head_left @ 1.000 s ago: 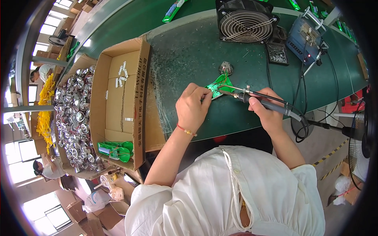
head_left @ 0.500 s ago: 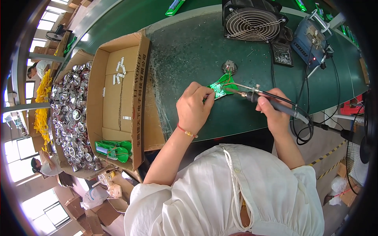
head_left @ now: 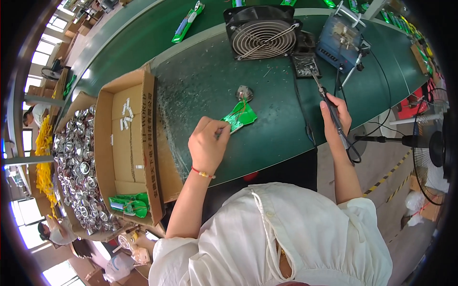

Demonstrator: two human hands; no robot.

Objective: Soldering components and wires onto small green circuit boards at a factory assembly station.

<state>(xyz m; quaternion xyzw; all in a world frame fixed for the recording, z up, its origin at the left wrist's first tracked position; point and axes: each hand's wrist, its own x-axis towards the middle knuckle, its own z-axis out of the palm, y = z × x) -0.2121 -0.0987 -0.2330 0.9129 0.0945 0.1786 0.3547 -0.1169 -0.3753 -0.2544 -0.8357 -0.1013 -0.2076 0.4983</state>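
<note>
My left hand (head_left: pixel 208 144) is closed at the near left edge of a green plastic shell (head_left: pixel 246 116), its fingertips pinching there. Inside the shell is a circuit board (head_left: pixel 233 121) with thin reddish wires, which run to a round silver lamp head (head_left: pixel 244 92) lying just beyond it. Farther right, my right hand (head_left: pixel 337 118) grips a soldering iron (head_left: pixel 332 112) by its dark handle. The iron points away from me, its tip by the near edge of a small black tray (head_left: pixel 305 75) of metal bits.
A black fan with a wire guard (head_left: pixel 264 40) and a blue soldering station (head_left: pixel 339 42) stand at the back. On the left are a cardboard box (head_left: pixel 150 143) with white strips and green shells, and many silver lamp heads (head_left: pixel 83 168). Cables hang at right.
The soldering iron has moved from the circuit board away to the right, up to the small black tray. My left hand stays at the shell. The whole view has shifted.
</note>
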